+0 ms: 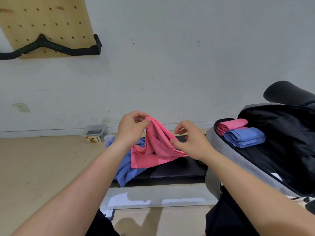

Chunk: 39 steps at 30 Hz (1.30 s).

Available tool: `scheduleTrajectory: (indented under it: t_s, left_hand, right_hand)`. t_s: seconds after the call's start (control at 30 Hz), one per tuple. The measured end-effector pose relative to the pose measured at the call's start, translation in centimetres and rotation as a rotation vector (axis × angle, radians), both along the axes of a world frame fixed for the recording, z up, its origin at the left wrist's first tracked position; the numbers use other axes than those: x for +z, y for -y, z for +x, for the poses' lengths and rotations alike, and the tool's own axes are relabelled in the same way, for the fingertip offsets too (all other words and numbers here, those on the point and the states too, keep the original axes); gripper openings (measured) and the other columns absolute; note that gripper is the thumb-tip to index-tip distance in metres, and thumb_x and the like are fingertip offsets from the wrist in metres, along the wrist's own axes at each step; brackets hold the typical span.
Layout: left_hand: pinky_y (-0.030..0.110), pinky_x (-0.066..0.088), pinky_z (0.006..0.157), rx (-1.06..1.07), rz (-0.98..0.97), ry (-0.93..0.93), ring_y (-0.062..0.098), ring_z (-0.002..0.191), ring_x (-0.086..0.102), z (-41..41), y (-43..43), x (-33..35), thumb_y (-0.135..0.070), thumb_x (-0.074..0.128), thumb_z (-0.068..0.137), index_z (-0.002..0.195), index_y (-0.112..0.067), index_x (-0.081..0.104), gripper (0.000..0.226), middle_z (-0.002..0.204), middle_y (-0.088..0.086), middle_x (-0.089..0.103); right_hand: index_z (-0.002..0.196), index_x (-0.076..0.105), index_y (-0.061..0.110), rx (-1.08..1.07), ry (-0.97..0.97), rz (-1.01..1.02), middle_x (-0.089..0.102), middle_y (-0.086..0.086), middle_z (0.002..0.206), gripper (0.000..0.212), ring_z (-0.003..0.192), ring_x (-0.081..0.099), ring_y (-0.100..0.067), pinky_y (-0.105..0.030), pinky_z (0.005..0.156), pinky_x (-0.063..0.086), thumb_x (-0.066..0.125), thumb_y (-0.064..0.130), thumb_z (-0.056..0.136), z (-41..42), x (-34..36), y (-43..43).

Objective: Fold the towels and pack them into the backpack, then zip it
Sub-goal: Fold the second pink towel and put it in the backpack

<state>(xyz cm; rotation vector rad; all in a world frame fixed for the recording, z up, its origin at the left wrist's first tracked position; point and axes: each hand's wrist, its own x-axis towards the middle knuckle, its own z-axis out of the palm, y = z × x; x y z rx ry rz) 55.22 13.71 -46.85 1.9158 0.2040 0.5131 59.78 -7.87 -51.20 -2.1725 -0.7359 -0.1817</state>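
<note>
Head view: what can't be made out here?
Head view only:
blue towel on the bench: mostly under the pink towel and left forearm; count unclear.
backpack: cut off by the right edge; inside dark.
right hand: lower fingers behind the pink towel; grip unclear.
floor box: label too small to read.

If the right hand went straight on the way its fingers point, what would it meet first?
The pink towel that the left hand pinches at its top. The right hand has its thumb seemingly touching the towel's edge, though depth is hard to judge.
</note>
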Motion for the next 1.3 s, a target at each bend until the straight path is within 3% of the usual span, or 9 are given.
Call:
scheduleTrajectory:
  t_s: [0.17,0.33,0.5,0.67,0.83,0.97,1.07,1.17,1.3]
  left_hand:
    - [0.045,0.057,0.083,0.01,0.033,0.015,0.012,0.075,0.064,0.0,-0.5,0.1,-0.012,0.07,0.086,0.086,-0.025,0.074,0.014,0.075,-0.003,0.068]
    - [0.047,0.057,0.082,0.084,0.065,0.054,0.014,0.077,0.065,-0.1,-1.6,0.1,-0.013,0.07,0.086,0.084,-0.029,0.073,0.016,0.076,-0.005,0.069]
    - [0.048,0.057,0.085,0.099,0.049,0.053,0.015,0.079,0.064,0.1,-1.9,1.0,-0.011,0.069,0.088,0.085,-0.027,0.071,0.016,0.076,-0.007,0.067]
    - [0.046,0.055,0.087,0.137,0.075,0.154,0.017,0.08,0.065,0.7,-1.5,5.1,-0.014,0.065,0.09,0.086,-0.026,0.066,0.013,0.083,-0.004,0.069]
    - [0.051,0.054,0.092,0.074,-0.013,0.162,0.027,0.093,0.068,0.5,-0.1,9.3,-0.028,0.054,0.084,0.088,-0.029,0.057,0.005,0.093,0.005,0.069]
    - [0.05,0.056,0.086,0.067,0.077,0.168,0.028,0.087,0.068,-0.4,1.0,10.1,-0.026,0.05,0.089,0.089,-0.03,0.053,0.005,0.09,0.003,0.069]
    - [0.045,0.056,0.081,0.069,0.139,0.161,0.027,0.087,0.066,-1.1,1.7,9.7,-0.021,0.046,0.096,0.093,-0.027,0.05,0.008,0.095,0.004,0.066]
    - [0.03,0.041,0.075,0.093,0.265,0.174,0.024,0.09,0.058,-1.6,2.3,8.8,-0.017,0.04,0.102,0.108,-0.016,0.048,0.01,0.101,0.003,0.061]
    - [0.03,0.036,0.073,0.112,0.306,0.196,0.022,0.089,0.055,-1.5,2.5,7.6,-0.018,0.038,0.104,0.115,-0.012,0.047,0.016,0.102,0.004,0.059]
  right_hand:
    - [0.074,0.059,0.029,0.07,0.025,-0.074,0.059,0.007,0.091,0.034,0.077,0.059,-0.012,-0.026,0.07,0.046,0.053,-0.004,0.081,0.3,-0.3,-0.3]
    - [0.09,0.076,0.018,0.06,0.029,-0.166,0.065,0.005,0.089,0.021,0.078,0.059,-0.008,-0.026,0.073,0.047,0.058,0.01,0.083,0.2,-0.1,0.5]
    - [0.077,0.068,0.019,0.038,0.129,-0.17,0.065,0.006,0.079,0.01,0.072,0.06,-0.009,-0.028,0.07,0.051,0.077,0.023,0.074,0.7,2.3,1.2]
    - [0.071,0.061,0.014,-0.077,0.191,-0.003,0.068,0.002,0.073,0.013,0.072,0.064,-0.013,-0.032,0.067,0.053,0.069,0.022,0.078,2.0,10.4,1.1]
    - [0.079,0.056,0.019,-0.125,0.28,0.061,0.06,0.007,0.071,0.009,0.06,0.054,-0.01,-0.017,0.054,0.04,0.064,0.019,0.082,1.8,17.1,1.1]
    - [0.102,0.055,0.025,-0.104,0.215,0.063,0.065,-0.001,0.09,0.016,0.069,0.059,-0.014,-0.022,0.061,0.043,0.061,0.019,0.088,1.5,18.0,2.0]
    - [0.115,0.062,0.023,-0.112,0.153,0.046,0.066,-0.001,0.096,0.026,0.08,0.066,-0.019,-0.033,0.072,0.056,0.061,0.017,0.089,1.2,17.5,2.6]
    - [0.099,0.07,0.019,-0.061,0.047,0.043,0.069,0.002,0.088,0.016,0.078,0.07,-0.021,-0.038,0.072,0.062,0.06,0.011,0.09,0.6,16.5,3.1]
    - [0.091,0.069,0.017,-0.001,-0.057,0.125,0.066,0.0,0.079,0.016,0.071,0.065,-0.017,-0.028,0.059,0.057,0.054,0.012,0.096,0.1,16.0,3.2]
